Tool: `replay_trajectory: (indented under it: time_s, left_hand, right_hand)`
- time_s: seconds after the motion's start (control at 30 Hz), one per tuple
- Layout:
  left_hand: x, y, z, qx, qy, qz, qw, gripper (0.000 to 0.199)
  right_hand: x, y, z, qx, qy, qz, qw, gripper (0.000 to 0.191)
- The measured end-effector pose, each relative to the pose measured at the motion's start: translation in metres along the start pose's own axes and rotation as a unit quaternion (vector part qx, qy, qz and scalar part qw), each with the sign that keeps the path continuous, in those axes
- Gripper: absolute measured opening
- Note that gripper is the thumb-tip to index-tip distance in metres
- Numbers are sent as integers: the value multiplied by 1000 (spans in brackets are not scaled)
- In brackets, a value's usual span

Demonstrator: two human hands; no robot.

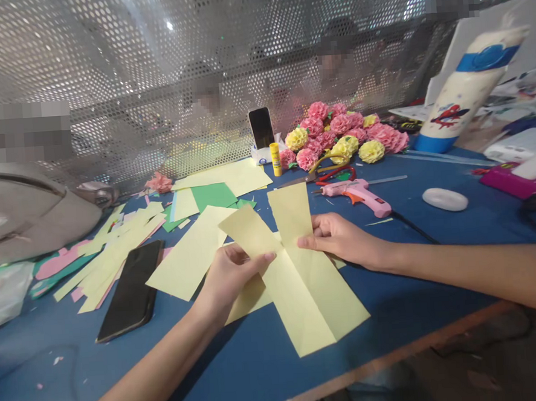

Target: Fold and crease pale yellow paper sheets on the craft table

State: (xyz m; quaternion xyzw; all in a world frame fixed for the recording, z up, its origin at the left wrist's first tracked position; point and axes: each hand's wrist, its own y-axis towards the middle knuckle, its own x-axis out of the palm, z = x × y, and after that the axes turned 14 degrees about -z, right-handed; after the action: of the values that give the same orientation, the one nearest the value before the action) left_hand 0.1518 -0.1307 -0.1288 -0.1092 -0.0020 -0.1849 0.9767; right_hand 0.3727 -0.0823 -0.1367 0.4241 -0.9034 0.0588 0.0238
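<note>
Both my hands hold a creased sheet of pale yellow paper (pixel 300 289), split from its top edge down to about the middle. My left hand (pixel 236 269) pinches the left flap, thumb on top. The right flap is gripped between the thumb and fingers of my right hand (pixel 334 237). The two flaps spread apart in a V, while the lower half stays in one piece with a fold down its centre. Under and beside my left hand lie more yellow sheets (pixel 189 253) on the blue table.
A black phone (pixel 131 293) and paper strips (pixel 120 246) lie left. Beyond my hands are a pink glue gun (pixel 358 196), scissors (pixel 312 176), a glue stick (pixel 275 159) and paper flowers (pixel 336 133). A bottle (pixel 468 94) stands right, behind a white oval object (pixel 445 199).
</note>
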Motion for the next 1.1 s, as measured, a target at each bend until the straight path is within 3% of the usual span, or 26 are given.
replay_trajectory:
  time_s: [0.13, 0.33, 0.57, 0.77, 0.9, 1.1]
  left_hand:
    - [0, 0, 1, -10, -3, -44, 999, 42]
    - [-1, 1, -1, 0, 7, -9, 1000, 38]
    - [0, 1, -1, 5, 0, 2, 1000, 37]
    - [-2, -1, 1, -17, 26, -47, 998, 38]
    - [-3, 0, -1, -14, 47, -26, 998, 35]
    - [-3, 1, -2, -2, 41, 1, 999, 35]
  right_hand:
    - [-1, 1, 2, 4, -38, 20, 999, 48]
    - [-5, 1, 4, 20, -85, 5, 996, 42]
    - [-1, 1, 2, 6, -58, 22, 998, 42]
    - [0, 0, 1, 18, -52, 18, 998, 45]
    - [-1, 0, 2, 36, -46, -12, 998, 46]
    - [-3, 1, 4, 11, -51, 15, 999, 38]
